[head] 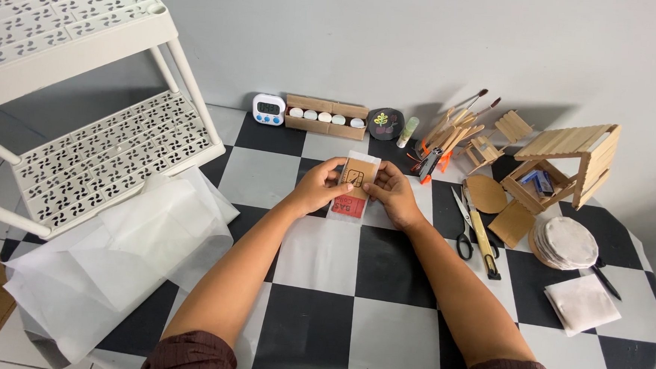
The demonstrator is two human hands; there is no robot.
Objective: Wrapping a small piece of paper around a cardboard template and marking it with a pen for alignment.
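Observation:
Both of my hands hold a small flat packet [357, 180] above the black-and-white checkered table [321, 311]. The packet is clear plastic with a tan card inside and a red label at its lower end. My left hand [317, 185] grips its left edge and my right hand [392, 193] grips its right edge. The packet is upright, tilted a little toward me.
A white perforated shelf rack [84, 119] stands at the left, with white paper sheets [130, 249] below it. At the back are a timer [268, 109], a cardboard box of small jars [328, 117] and a glue stick [408, 132]. At the right lie scissors [462, 225], a craft knife [482, 241], stick models [561, 167], round pads [568, 242] and folded tissue [582, 303].

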